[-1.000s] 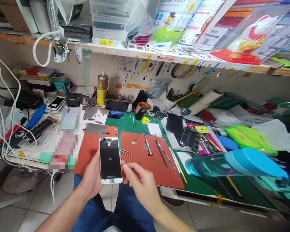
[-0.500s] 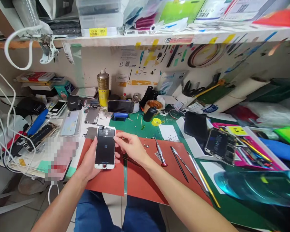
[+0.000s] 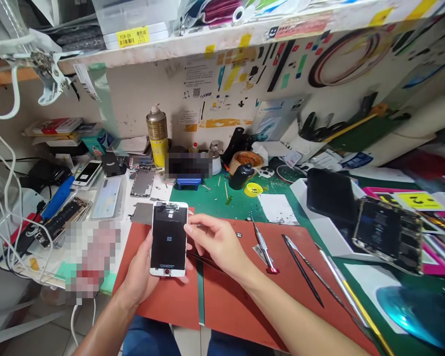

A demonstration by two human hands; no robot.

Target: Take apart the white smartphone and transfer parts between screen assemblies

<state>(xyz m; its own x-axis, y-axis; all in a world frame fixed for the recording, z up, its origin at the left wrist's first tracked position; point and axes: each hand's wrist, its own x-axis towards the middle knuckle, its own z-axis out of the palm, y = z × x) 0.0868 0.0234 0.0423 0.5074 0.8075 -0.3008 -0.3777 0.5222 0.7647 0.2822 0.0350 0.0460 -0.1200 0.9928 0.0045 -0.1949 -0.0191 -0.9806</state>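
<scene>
fingers [image 3: 191,228] of the right hand [image 3: 217,242] have come up to pinch the screen [image 3: 168,238] by its top right edge, left hand [image 3: 141,274] still gripping it over the mat's [image 3: 222,301] near edge.

A phone repair workshop: opened phones [image 3: 387,236] at right, a screwdriver [image 3: 264,246] on the bench's red mat [image 3: 226,296], a spray can [image 3: 157,134] behind.

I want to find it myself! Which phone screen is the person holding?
Look at the red mat at the bench's front edge. Above its left part, the left hand cradles a white-framed phone screen. Unlike the phones lying around, it is lifted, with the right hand pinching its edge.
</scene>
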